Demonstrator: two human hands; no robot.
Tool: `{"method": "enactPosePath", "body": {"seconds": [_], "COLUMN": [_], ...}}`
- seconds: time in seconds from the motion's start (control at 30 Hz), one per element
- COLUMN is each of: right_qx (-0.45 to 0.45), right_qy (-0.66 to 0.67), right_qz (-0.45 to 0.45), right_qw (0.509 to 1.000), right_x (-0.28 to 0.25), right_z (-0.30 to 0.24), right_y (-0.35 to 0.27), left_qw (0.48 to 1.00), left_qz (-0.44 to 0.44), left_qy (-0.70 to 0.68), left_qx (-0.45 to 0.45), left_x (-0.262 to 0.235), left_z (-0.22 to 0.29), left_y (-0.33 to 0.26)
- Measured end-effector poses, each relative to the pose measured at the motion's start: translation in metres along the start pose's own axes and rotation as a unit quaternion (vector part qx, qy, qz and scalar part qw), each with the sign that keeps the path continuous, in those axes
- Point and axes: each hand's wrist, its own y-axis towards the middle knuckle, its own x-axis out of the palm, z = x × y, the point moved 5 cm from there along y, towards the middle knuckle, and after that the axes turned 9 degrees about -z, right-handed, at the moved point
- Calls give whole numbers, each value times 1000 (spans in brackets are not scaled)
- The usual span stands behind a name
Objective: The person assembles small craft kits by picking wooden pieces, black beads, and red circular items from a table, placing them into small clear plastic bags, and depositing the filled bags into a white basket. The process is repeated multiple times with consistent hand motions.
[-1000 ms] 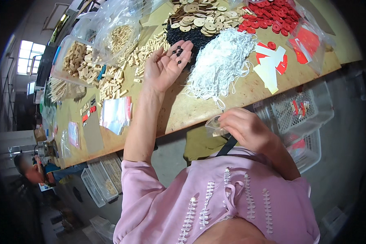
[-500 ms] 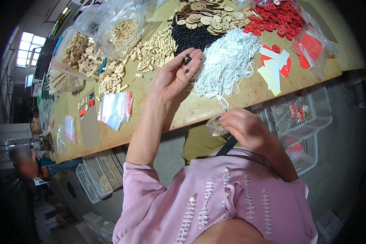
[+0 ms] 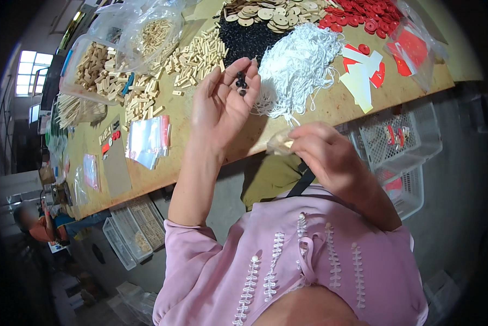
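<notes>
Palm up above the front of the table, my left hand [image 3: 222, 117] cups several small black beads [image 3: 242, 82] near its fingers. My right hand [image 3: 331, 155] pinches a small clear plastic bag [image 3: 279, 142] by its edge, just past the table's front edge. Pale wooden pieces show inside the bag; their exact shape is hard to make out. Beyond my left hand lies a heap of black beads [image 3: 246, 41]. A tangled pile of white strings [image 3: 295, 68] sits right beside its fingertips.
Wooden discs [image 3: 279, 16], red discs [image 3: 371, 19] and wooden pegs [image 3: 203, 57] lie heaped behind. A plastic tub [image 3: 70, 76] holds wooden blocks. Flat clear bags [image 3: 146, 138] lie at left, paper strips [image 3: 358, 89] at right. Crates [image 3: 130, 231] stand below; another person [image 3: 43, 225] is far left.
My left hand has turned its palm more toward me, the beads still in it. My right hand has lifted the bag slightly up and to the left.
</notes>
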Motion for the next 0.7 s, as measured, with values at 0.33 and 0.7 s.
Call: {"method": "enactPosePath", "body": {"seconds": [0.33,0.7], "right_qx": [85,89], "right_qy": [19,0], "right_qz": [-73,-87], "right_qw": [994,992], "right_x": [7,12], "right_z": [-12,-5], "right_y": [32,20], "left_qw": [957,906], "left_qz": [-100,-69], "left_qy": [272,404], "left_qx": [-9,104], "left_x": [44,47], "left_z": [-35,-6], "left_y": [-31,-45]}}
